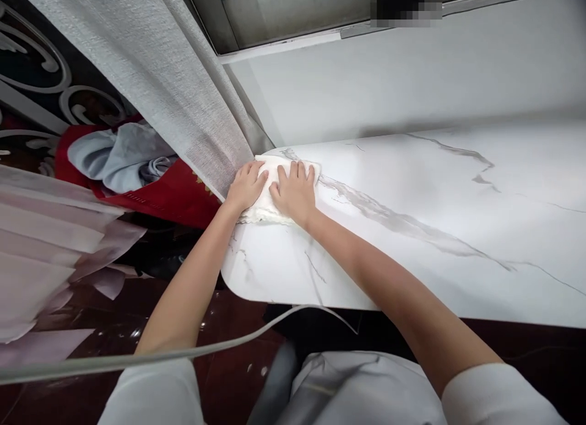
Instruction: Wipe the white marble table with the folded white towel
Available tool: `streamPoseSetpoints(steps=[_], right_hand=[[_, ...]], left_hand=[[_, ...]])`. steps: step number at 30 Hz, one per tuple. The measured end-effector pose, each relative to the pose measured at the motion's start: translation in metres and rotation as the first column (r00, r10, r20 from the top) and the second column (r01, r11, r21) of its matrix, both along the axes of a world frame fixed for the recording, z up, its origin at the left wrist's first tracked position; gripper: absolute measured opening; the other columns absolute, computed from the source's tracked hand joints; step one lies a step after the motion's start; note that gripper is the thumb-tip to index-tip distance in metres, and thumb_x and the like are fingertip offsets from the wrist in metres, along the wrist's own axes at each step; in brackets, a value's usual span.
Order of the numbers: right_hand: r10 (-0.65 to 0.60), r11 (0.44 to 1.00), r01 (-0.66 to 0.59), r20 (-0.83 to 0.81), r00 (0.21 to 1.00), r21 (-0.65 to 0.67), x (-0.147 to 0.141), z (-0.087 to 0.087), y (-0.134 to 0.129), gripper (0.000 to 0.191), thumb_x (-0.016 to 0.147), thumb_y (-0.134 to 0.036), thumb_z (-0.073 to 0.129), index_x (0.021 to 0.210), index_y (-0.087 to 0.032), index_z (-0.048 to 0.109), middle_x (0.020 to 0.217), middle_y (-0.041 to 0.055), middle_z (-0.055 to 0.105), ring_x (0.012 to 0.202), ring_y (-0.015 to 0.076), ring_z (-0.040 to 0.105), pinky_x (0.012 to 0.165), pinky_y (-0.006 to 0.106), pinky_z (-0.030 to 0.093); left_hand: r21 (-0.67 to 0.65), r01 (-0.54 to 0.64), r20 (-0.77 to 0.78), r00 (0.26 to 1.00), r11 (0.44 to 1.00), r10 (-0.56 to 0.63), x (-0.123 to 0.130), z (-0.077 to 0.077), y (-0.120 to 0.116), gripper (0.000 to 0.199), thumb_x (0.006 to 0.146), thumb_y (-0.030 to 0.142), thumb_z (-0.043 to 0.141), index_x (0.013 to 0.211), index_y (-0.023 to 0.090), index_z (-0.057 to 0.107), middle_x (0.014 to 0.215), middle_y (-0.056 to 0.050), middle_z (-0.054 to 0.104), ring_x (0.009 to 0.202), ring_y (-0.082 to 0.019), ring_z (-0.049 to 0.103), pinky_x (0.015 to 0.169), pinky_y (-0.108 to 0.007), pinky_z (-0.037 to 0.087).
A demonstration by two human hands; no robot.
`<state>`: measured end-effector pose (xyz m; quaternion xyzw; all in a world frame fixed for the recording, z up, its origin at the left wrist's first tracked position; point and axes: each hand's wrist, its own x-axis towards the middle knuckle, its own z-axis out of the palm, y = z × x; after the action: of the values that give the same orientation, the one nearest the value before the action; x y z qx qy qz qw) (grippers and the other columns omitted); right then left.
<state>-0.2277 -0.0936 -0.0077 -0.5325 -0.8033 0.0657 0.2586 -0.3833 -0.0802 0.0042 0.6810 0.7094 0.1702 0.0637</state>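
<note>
A folded white cloth (270,196) lies flat near the left end of a white marble-patterned table (412,199). My left hand (247,185) rests on the cloth's left side, fingers stretched out, close to the hanging curtain. On the cloth's right part lies my right hand (295,192), palm down with its fingers spread. Both hands press on the cloth from above, and neither is wrapped round it. The cloth's underside is hidden against the tabletop.
A pale grey curtain (169,77) hangs against the table's left end. Beyond it stands a red bag (169,196) with light clothes (121,153) in it. A white cable (229,339) crosses in front of me. Behind the table is a white wall (412,77).
</note>
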Motion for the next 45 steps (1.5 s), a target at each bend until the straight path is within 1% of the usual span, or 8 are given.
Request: streamPoseSetpoints(steps=[3,13,23,29,31,37,40,45], right_hand=[[0.022,1.000,-0.022,0.022,1.000,0.004,0.003,0.000,-0.019,0.050,0.100,-0.032,0.038,0.141,-0.007,0.052,0.148,0.0248,0.047,0.143,0.0371,0.035,0.117,0.058,0.017],[0.096,0.995,-0.093,0.068,0.993,-0.044,0.018,0.004,-0.077,0.053,0.102,-0.034,0.035,0.147,-0.007,0.046,0.153,0.0270,0.039,0.145,0.0389,0.030,0.118,0.061,0.013],[0.215,0.976,-0.208,0.110,0.970,-0.070,0.034,0.007,-0.121,0.058,0.102,-0.038,0.038,0.152,-0.008,0.041,0.158,0.0287,0.031,0.148,0.0419,0.025,0.117,0.066,0.010],[0.302,0.953,-0.294,0.135,0.944,-0.078,0.039,0.007,-0.140,0.062,0.100,-0.041,0.039,0.153,-0.008,0.040,0.158,0.0273,0.032,0.148,0.0423,0.025,0.118,0.068,0.012],[0.328,0.944,-0.320,0.127,0.936,-0.077,0.040,0.007,-0.143,0.063,0.100,-0.041,0.040,0.153,-0.008,0.040,0.158,0.0271,0.032,0.148,0.0425,0.026,0.118,0.068,0.012],[0.382,0.924,-0.376,0.135,0.914,-0.069,0.038,0.010,-0.141,0.061,0.099,-0.039,0.041,0.152,-0.008,0.042,0.158,0.0265,0.033,0.147,0.0441,0.027,0.116,0.071,0.014],[0.402,0.916,-0.395,0.153,0.903,-0.076,0.039,0.011,-0.132,0.061,0.099,-0.039,0.041,0.152,-0.008,0.042,0.158,0.0261,0.033,0.147,0.0443,0.027,0.116,0.071,0.014],[0.394,0.919,-0.382,0.175,0.903,-0.097,0.040,0.011,-0.108,0.061,0.100,-0.038,0.039,0.153,-0.008,0.039,0.159,0.0261,0.030,0.147,0.0446,0.025,0.116,0.070,0.012]], left_hand=[[-0.015,-0.031,-0.030,0.999,0.999,0.030,0.004,0.000,-0.025,0.053,0.099,0.047,0.030,0.144,0.024,0.047,0.152,-0.010,0.045,0.140,-0.034,0.040,0.115,-0.057,0.033],[-0.037,-0.030,-0.041,0.999,0.999,0.029,0.014,0.006,-0.088,0.058,0.098,0.048,0.030,0.147,0.021,0.044,0.154,-0.011,0.043,0.140,-0.035,0.038,0.110,-0.056,0.041],[0.007,-0.010,-0.056,0.998,1.000,0.010,0.020,0.005,-0.135,0.054,0.098,0.045,0.033,0.145,0.022,0.047,0.154,-0.010,0.044,0.140,-0.032,0.040,0.114,-0.051,0.038],[0.122,-0.046,-0.085,0.995,0.991,0.056,0.027,0.000,-0.171,0.048,0.100,0.044,0.031,0.141,0.028,0.050,0.149,-0.009,0.051,0.140,-0.030,0.043,0.124,-0.058,0.016],[0.140,-0.083,-0.089,0.991,0.987,0.096,0.028,-0.001,-0.180,0.047,0.100,0.044,0.030,0.141,0.031,0.050,0.149,-0.009,0.051,0.141,-0.030,0.043,0.124,-0.058,0.016],[0.105,-0.068,-0.110,0.991,0.992,0.080,0.026,0.000,-0.179,0.050,0.101,0.043,0.028,0.142,0.025,0.049,0.152,-0.012,0.048,0.146,-0.032,0.036,0.124,-0.058,0.017],[0.078,-0.033,-0.126,0.991,0.996,0.042,0.026,0.002,-0.166,0.051,0.100,0.039,0.028,0.143,0.020,0.048,0.155,-0.013,0.043,0.150,-0.031,0.029,0.125,-0.058,0.015],[0.070,0.009,-0.142,0.990,0.998,0.001,0.030,0.004,-0.139,0.051,0.098,0.034,0.029,0.141,0.015,0.049,0.153,-0.014,0.047,0.148,-0.028,0.035,0.126,-0.051,0.018]])
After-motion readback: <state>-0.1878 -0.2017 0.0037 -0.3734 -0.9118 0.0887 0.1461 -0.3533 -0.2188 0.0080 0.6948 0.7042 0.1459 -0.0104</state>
